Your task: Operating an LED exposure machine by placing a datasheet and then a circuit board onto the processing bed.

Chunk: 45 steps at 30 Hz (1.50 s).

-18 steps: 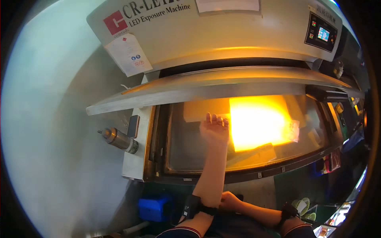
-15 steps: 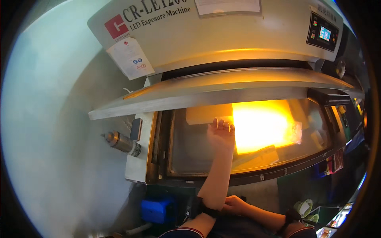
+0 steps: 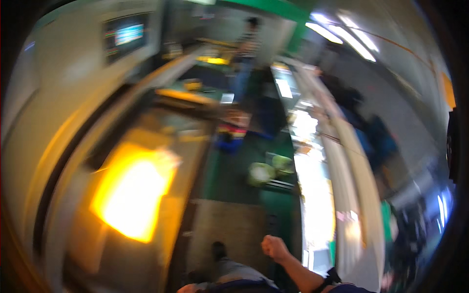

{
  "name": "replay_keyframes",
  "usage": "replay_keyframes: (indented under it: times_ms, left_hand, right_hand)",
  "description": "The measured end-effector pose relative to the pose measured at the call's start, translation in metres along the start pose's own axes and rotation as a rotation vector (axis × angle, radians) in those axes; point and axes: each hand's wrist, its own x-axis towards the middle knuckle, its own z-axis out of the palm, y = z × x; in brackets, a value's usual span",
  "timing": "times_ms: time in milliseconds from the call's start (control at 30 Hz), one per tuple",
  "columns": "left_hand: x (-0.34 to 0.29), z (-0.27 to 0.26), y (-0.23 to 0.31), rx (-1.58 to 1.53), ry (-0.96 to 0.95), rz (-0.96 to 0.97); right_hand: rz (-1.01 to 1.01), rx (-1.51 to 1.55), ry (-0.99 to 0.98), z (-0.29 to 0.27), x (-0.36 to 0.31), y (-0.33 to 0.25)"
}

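Low in the middle of the view, my right hand [image 3: 275, 248] hangs in front of my body, its fingers curled in with nothing seen in them. It is in the air between the exposure machine on the left and the lit table on the right, touching neither. Only a small part of my left hand [image 3: 187, 288] shows at the lower edge, and its fingers are hidden. A glowing yellow-white panel [image 3: 134, 193] lies in the machine's glass bed [image 3: 178, 205]. The machine's raised lid [image 3: 80, 171] stands along its far left side. Motion blurs the whole picture.
A long bright light table [image 3: 317, 215] runs along the right. Green-white rolls [image 3: 264, 173] stand on a low rack between it and the machine. Farther off, a person [image 3: 246, 46] in a striped top stands in the aisle. A control screen [image 3: 129, 34] is at upper left.
My view has swung to the right, so the machine now sits at the left. My left hand has left the glass bed and dropped to the lower edge. My right hand is away from my left forearm.
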Motion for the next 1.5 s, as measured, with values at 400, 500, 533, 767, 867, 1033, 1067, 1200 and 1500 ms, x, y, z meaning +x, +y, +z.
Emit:
replay_keyframes:
  times_ms: [400,500,533,767,867,1033,1067,1200,1500]
  left_hand:
    - [0.051,0.067,-0.022,0.83,-0.016,0.546]
    - [0.061,0.098,-0.027,0.802,-0.111,0.664]
    - [0.064,0.112,-0.034,0.779,-0.177,0.717]
    - [0.06,0.268,0.053,0.63,-0.667,0.519]
    - [0.04,0.347,0.111,0.457,-0.828,0.213]
    - [0.016,0.422,0.186,-0.177,-1.055,-0.116]
    - [0.022,0.427,0.2,-0.358,-1.091,-0.333]
    - [0.124,0.378,0.185,-0.455,-1.346,-0.462]
    - [0.078,0.171,0.149,-0.097,-0.267,-0.162]
  right_hand:
    - [-0.324,0.736,1.014,-0.087,-0.235,0.023]
    - [-0.378,0.341,0.879,-0.079,-0.273,0.027]
    - [-0.347,0.393,0.884,-0.069,-0.292,0.031]
    - [0.04,0.287,1.235,-0.056,-0.355,0.071]
    - [0.006,0.957,1.182,-0.079,-0.364,0.042]
    - [-0.108,1.037,0.678,-0.144,-0.39,0.092]
    - [-0.119,1.039,0.575,-0.158,-0.39,0.099]
    - [0.045,0.647,0.341,-0.218,-0.335,0.127]
    - [0.04,0.498,0.399,-0.18,-0.088,0.063]
